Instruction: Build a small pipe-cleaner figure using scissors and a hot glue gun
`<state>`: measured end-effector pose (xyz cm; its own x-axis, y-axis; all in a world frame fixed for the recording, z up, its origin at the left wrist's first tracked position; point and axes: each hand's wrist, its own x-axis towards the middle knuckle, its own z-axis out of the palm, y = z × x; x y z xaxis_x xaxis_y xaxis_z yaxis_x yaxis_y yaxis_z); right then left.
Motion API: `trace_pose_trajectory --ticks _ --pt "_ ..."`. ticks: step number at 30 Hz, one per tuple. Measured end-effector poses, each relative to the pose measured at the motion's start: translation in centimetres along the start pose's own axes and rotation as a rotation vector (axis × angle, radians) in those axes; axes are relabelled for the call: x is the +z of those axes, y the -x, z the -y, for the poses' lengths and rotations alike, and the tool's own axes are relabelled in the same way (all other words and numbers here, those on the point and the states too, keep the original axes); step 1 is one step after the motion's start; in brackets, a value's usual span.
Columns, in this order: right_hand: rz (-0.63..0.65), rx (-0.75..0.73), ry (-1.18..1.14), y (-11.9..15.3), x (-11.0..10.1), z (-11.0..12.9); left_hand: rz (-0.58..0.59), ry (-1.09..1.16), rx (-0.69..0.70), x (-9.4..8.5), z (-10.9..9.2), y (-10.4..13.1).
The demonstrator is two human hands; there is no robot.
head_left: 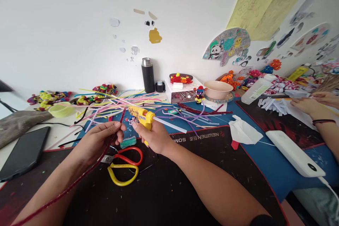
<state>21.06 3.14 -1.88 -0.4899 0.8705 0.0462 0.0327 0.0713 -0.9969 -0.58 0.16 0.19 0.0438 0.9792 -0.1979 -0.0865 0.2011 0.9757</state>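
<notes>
My right hand (155,135) is wrapped round the handle of a yellow glue gun (141,116), with a clear glue stick (172,123) jutting from its back end. Between the thumb and fingers of my left hand (102,137) is a dark red pipe cleaner (79,180), whose long end trails down over the forearm. Its upper tip stands beside the glue gun's nozzle; whether they touch I cannot tell. A small figure or bead-like piece shows near my right fingers, mostly hidden. Below lie scissors with one red and one yellow handle loop (123,176), beside a teal block (128,142).
Many pipe cleaners (111,104) lie spread behind my hands. A black thermos (148,76), a white box (182,95) and a beige bowl (218,90) stand along the wall. A phone (25,152) lies left; a white power bank (295,153) and another person's hands (307,107) are right.
</notes>
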Motion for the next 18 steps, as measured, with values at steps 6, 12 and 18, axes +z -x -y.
trace_pose_trajectory --ticks 6,12,18 --pt "0.007 -0.016 0.003 -0.07 -0.04 -0.31 -0.013 -0.002 0.004 0.09 -0.05 0.04" --pt "0.019 0.009 0.023 -0.04 -0.06 -0.34 -0.025 -0.009 0.007 0.26 -0.11 0.05" --pt "0.007 0.016 0.032 -0.07 0.00 -0.45 -0.032 -0.025 0.005 0.32 -0.18 0.15"
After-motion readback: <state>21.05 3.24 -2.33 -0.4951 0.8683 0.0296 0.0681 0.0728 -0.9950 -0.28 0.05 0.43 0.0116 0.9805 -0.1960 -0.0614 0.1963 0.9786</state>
